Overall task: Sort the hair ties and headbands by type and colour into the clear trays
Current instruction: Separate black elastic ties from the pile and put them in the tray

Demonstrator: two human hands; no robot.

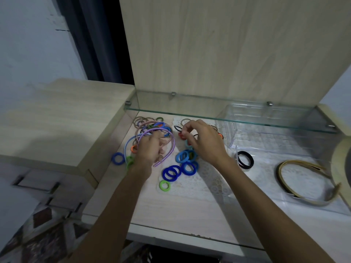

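Lilac headband [171, 147] under left grip [150, 149] (curled); right grip [204, 141] pinching black tie [178, 128].

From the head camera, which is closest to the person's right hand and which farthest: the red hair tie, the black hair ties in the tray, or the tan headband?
Measured from the right hand:
1. Red hair tie, at its fingers, left side.
2. Black hair ties, in the clear tray to the right.
3. Tan headband, far right in that tray.

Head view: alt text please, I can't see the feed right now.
Two hands work a pile of coloured hair ties on a tabletop: the left hand grips a purple headband, the right hand pinches a tie. Clear trays at right hold black ties and a beige headband.
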